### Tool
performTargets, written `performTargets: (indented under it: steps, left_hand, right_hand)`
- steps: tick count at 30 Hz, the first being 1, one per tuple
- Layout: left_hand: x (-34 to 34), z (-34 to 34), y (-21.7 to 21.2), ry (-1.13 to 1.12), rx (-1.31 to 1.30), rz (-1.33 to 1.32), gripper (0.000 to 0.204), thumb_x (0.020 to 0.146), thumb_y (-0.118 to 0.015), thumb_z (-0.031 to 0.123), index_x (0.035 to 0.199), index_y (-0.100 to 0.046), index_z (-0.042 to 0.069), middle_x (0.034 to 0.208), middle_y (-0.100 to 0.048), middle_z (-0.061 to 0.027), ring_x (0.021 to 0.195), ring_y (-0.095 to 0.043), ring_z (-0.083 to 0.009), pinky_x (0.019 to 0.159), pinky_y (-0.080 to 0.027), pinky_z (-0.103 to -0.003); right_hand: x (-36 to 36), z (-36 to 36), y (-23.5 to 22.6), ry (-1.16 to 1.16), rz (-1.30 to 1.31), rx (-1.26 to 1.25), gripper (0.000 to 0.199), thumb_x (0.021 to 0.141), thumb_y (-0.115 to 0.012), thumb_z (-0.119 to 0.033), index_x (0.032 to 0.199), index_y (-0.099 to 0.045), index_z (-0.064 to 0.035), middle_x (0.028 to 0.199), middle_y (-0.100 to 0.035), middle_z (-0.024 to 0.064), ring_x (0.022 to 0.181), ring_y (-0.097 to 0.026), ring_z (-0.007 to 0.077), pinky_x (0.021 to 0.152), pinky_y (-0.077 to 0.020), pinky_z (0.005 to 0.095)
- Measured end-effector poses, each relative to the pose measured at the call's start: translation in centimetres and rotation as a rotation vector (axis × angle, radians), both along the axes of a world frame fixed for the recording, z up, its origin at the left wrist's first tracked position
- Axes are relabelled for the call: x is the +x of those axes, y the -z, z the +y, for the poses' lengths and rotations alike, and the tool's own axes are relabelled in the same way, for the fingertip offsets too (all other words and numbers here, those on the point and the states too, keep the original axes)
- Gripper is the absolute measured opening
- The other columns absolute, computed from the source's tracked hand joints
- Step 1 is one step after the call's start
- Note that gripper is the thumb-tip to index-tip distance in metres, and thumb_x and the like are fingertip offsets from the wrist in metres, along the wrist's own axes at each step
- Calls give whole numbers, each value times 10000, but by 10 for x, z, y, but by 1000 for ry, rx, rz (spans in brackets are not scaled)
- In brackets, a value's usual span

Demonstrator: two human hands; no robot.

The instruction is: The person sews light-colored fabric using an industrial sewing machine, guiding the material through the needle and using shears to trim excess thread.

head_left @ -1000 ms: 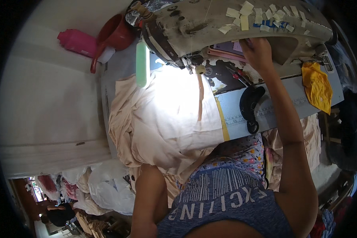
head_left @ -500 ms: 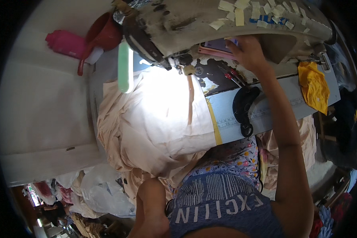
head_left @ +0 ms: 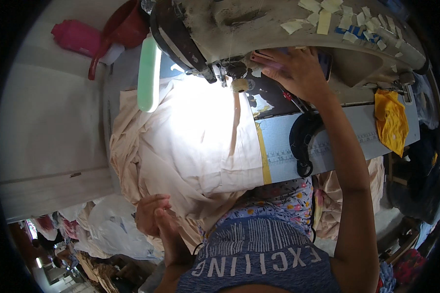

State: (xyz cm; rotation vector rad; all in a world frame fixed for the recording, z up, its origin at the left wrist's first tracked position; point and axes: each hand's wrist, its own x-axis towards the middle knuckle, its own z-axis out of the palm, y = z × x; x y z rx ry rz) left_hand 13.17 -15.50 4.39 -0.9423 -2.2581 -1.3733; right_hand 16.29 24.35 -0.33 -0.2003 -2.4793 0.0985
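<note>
My right hand (head_left: 300, 73) reaches under the sewing machine's arm, its fingers stretched out across a phone (head_left: 325, 62) with a pinkish edge (head_left: 265, 57). The hand covers most of the phone. Low on the left, my left hand (head_left: 154, 215) is loosely curled, thumb near the fingertips, with nothing visible in it. It hovers by the near edge of a cream cloth (head_left: 195, 166). That cloth lies bunched at the left and flat under the needle area of the sewing machine (head_left: 239, 24), brightly lit there.
Small red-handled snips (head_left: 287, 95) and a black curved object (head_left: 303, 141) lie right of the cloth. A yellow cloth (head_left: 391, 117) hangs at the table's right end. A green-white lamp (head_left: 149, 73), red dipper (head_left: 122, 29) and pink bottle (head_left: 76, 38) are at the left.
My right hand has spread farther over the phone, covering more of it. My left hand has come up into view beside the cloth. The whole view has shifted slightly.
</note>
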Motion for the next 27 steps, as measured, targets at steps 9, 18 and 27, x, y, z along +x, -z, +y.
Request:
performTargets:
  steps: [9, 18, 27]
  left_hand:
    - [-31, 10, 18, -88, -205, -63, 153, 853, -524, 79, 787, -616, -24, 773, -630, -106, 605, -544, -168, 555, -432, -278]
    - [-40, 0, 30, -200, -448, 8, 74, 808, -582, 49, 800, -631, -7, 963, -641, -134, 906, -577, -290, 789, -444, -372]
    - [-58, -25, 31, -290, -495, 9, 75, 830, -583, 56, 841, -644, 15, 1027, -629, -124, 956, -575, -274, 846, -443, -374]
  right_hand:
    - [1, -3, -6, 9, -66, 50, 452, 798, -564, -556, 1101, -666, -237, 1167, -541, 96, 1119, -482, 309, 931, -355, 491]
    - [4, -8, -11, 15, -103, 72, 454, 796, -550, -567, 1136, -644, -281, 1158, -544, 97, 1099, -476, 328, 912, -355, 480]
    - [4, -15, -14, -3, -100, 75, 446, 785, -587, -540, 1153, -629, -291, 1112, -558, 113, 1065, -495, 311, 904, -341, 468]
